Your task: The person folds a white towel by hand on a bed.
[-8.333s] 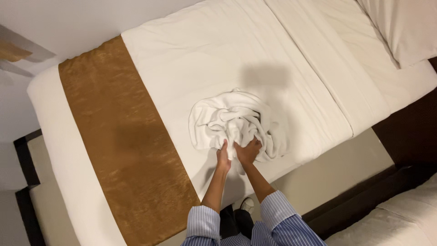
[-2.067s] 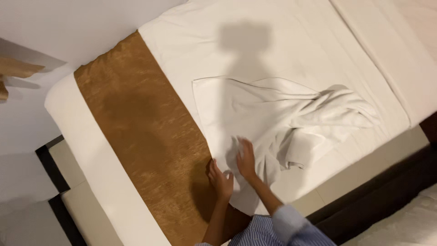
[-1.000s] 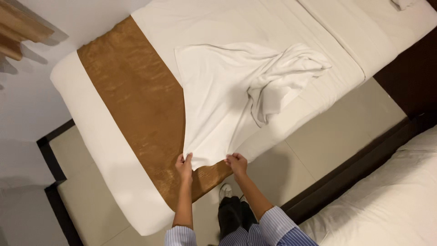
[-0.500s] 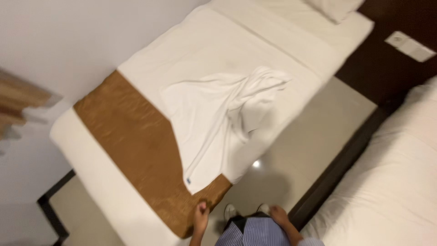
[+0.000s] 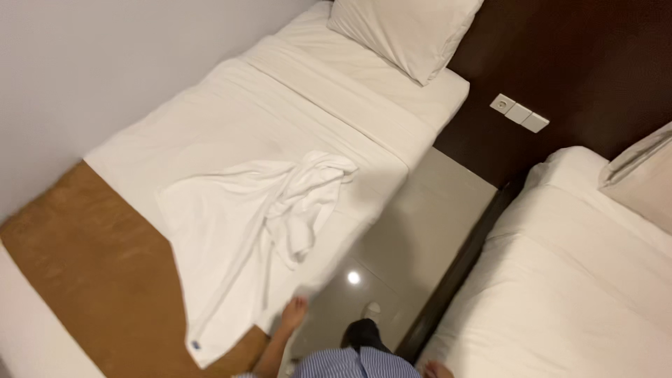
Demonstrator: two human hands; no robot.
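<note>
Hanging low at bottom centre, the left hand (image 5: 294, 313) seems loosely open, holding nothing, just beside the white towel (image 5: 238, 238); the right hand (image 5: 435, 369) is barely visible, fingers untellable. Flattening the towel's bunched upper part over the bed (image 5: 231, 119) would need both corners gripped evenly.

The towel (image 5: 238, 238) lies spread on the near bed (image 5: 231, 119), its lower end overlapping the runner (image 5: 91, 280) to its left. A pillow (image 5: 402, 31) sits at the bed's far end. The floor (image 5: 413, 238) separates this bed from a second bed (image 5: 560, 280) on the right. The left hand (image 5: 294, 313) is at the near bed's edge, just right of the towel.
</note>
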